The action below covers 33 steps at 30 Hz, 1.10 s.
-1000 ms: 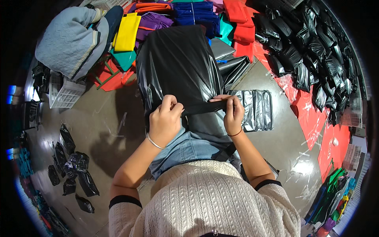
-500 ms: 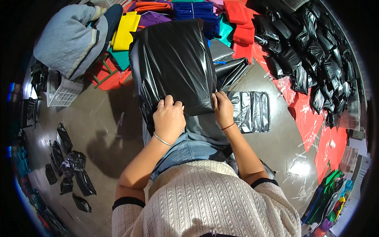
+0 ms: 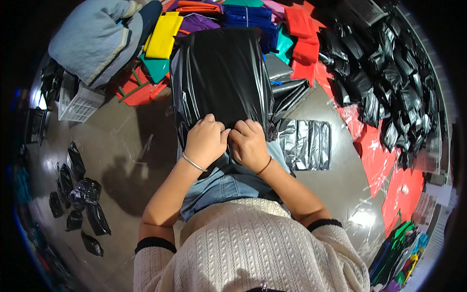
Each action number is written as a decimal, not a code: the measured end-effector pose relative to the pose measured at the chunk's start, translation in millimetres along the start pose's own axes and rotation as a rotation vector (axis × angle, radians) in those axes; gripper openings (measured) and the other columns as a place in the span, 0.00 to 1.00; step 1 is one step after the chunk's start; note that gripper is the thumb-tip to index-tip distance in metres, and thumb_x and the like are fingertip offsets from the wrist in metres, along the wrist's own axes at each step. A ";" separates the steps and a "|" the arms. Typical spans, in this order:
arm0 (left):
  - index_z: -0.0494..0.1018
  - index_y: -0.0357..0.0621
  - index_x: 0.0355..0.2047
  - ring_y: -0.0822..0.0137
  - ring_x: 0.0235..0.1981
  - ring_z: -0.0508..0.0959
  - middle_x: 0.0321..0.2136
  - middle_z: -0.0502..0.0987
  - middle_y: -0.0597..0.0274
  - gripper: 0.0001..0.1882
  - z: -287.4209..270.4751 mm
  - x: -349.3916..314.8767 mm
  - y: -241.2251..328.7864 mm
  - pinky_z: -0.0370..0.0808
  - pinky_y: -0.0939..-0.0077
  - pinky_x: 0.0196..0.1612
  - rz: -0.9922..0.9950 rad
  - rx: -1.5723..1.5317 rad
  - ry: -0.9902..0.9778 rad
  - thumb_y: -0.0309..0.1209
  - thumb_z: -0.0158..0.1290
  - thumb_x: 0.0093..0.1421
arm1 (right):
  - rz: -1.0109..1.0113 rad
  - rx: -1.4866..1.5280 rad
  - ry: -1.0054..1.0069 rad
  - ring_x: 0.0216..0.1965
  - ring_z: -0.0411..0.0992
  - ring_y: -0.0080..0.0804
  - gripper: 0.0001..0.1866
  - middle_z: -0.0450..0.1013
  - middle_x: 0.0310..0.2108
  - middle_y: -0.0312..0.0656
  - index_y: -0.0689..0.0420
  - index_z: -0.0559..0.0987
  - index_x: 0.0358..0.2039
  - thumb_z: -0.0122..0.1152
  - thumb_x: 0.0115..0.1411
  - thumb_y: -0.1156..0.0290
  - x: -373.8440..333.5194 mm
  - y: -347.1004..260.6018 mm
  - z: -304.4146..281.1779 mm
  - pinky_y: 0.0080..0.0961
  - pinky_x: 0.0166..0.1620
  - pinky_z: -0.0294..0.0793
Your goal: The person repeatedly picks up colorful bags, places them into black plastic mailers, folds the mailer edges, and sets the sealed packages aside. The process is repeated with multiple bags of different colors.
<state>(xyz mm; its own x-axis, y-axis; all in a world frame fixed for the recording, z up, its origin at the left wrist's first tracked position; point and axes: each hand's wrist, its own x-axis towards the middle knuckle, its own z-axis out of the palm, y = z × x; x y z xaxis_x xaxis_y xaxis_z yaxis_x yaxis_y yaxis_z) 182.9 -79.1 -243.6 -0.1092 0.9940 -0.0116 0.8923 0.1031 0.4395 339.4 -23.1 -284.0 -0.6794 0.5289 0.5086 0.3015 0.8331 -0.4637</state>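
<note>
A large black plastic bag (image 3: 221, 73) lies over my lap, its shiny surface pulled fairly smooth and reaching away from me. At its near edge my left hand (image 3: 205, 140) is closed on the plastic, a silver bangle on the wrist. Close beside it, my right hand (image 3: 249, 145) also grips the near edge, fingers curled and thumbs nearly touching at the middle. What lies inside the bag is hidden. A flat, creased black plastic bag (image 3: 306, 145) rests on the floor to my right.
Black wrapped packets (image 3: 90, 194) lie on the floor at left. A large heap of black packets (image 3: 384, 73) sits at right on red sheeting (image 3: 372, 155). Folded coloured bundles, including a yellow one (image 3: 163, 36), line the far side. Another person (image 3: 92, 39) bends near a white crate (image 3: 80, 103).
My right hand has moved left from the bag's right corner to its middle, next to my left hand. The bag's near edge is drawn together there.
</note>
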 end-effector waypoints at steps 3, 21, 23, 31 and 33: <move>0.77 0.36 0.38 0.45 0.28 0.78 0.23 0.77 0.45 0.14 -30.3 7.1 -14.2 0.73 0.55 0.32 -0.193 0.017 0.524 0.36 0.58 0.61 | 0.011 -0.033 -0.028 0.33 0.65 0.41 0.06 0.64 0.28 0.41 0.56 0.74 0.23 0.60 0.41 0.75 1.0 -0.6 4.4 0.37 0.36 0.64; 0.72 0.40 0.28 0.60 0.37 0.80 0.32 0.81 0.55 0.03 62.4 -88.6 -68.8 0.75 0.66 0.47 0.275 -0.358 0.822 0.21 0.55 0.57 | 0.018 -0.064 -0.007 0.33 0.65 0.43 0.07 0.64 0.28 0.42 0.57 0.73 0.24 0.56 0.39 0.80 4.4 -3.2 4.3 0.37 0.36 0.64; 0.69 0.38 0.29 0.67 0.27 0.73 0.26 0.74 0.60 0.05 63.7 -72.9 -73.6 0.71 0.76 0.34 -0.064 -0.568 0.995 0.22 0.48 0.64 | 0.034 -0.067 -0.005 0.32 0.66 0.43 0.06 0.64 0.28 0.42 0.57 0.73 0.22 0.56 0.40 0.80 5.8 -2.7 3.5 0.37 0.36 0.64; 0.64 0.39 0.26 0.65 0.21 0.65 0.21 0.66 0.59 0.15 0.2 -64.9 -83.4 0.67 0.70 0.29 -0.030 -0.223 1.219 0.31 0.40 0.71 | 0.057 -0.052 0.005 0.30 0.65 0.42 0.04 0.64 0.25 0.41 0.55 0.72 0.19 0.56 0.40 0.77 8.0 0.1 1.7 0.37 0.34 0.65; 0.72 0.41 0.31 0.56 0.36 0.78 0.36 0.78 0.51 0.15 4.2 -76.2 -54.3 0.75 0.65 0.43 0.326 -0.228 0.997 0.36 0.41 0.70 | 0.062 -0.034 0.008 0.30 0.66 0.42 0.04 0.64 0.26 0.41 0.55 0.73 0.20 0.58 0.40 0.76 9.2 0.4 3.4 0.37 0.35 0.65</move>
<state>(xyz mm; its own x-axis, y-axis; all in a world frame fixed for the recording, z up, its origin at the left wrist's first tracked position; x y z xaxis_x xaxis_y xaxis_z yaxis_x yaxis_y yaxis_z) 144.6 -160.3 -270.4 -0.2810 0.4825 0.8296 0.8517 -0.2731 0.4473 331.0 -18.5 -281.9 -0.6536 0.5805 0.4856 0.3652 0.8039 -0.4694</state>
